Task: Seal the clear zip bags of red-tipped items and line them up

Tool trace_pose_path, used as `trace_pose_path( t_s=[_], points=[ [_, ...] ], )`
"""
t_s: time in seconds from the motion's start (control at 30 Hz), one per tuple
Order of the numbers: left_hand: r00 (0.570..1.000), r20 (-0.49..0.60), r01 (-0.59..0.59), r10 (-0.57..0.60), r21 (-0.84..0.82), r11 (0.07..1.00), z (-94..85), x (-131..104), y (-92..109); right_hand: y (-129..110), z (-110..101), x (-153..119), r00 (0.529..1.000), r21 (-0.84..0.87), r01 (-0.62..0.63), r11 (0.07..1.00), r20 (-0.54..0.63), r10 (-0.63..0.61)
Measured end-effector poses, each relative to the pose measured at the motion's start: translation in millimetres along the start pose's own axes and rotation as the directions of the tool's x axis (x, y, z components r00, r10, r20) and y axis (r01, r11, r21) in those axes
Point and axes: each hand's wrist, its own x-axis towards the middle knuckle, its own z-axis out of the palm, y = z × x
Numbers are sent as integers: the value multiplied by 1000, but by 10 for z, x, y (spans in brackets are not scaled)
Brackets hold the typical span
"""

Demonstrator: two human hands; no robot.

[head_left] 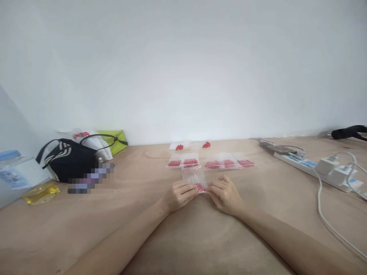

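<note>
My left hand [180, 195] and my right hand [224, 194] rest on the wooden table [177, 236] and together pinch the near end of a small clear bag [194, 177] holding red pieces. Just beyond it lies a row of several filled clear bags [210, 162] with red pieces inside. Farther back, near the wall, sit a small clear bag with a few red pieces [179, 146] and a loose cluster of red pieces [206, 144].
A black striped handbag [69, 158], a white plastic bag [86, 136] and a green pouch [113, 138] sit at the left. A power strip [304, 164] with white chargers and cables lies at the right. A black object [348, 132] is at the far right.
</note>
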Motion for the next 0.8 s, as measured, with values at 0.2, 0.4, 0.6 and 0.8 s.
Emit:
trace_pose_path(
  t_s=[0.2,0.4,0.6,0.8],
  points=[
    [1000,9,3,-3,-28,1000,-3,-29,-21,5,52,17,996,-21,75,997,-38,-76],
    [1000,13,3,-3,-19,1000,55,14,-15,-23,106,48,994,-100,84,991,-62,-91],
    [1000,12,19,-19,-17,1000,55,-3,-28,29,115,38,990,-108,119,987,-66,-126],
    [999,32,0,1,-12,1000,86,-19,-37,59,128,23,993,-130,111,985,-26,-116]
  ],
)
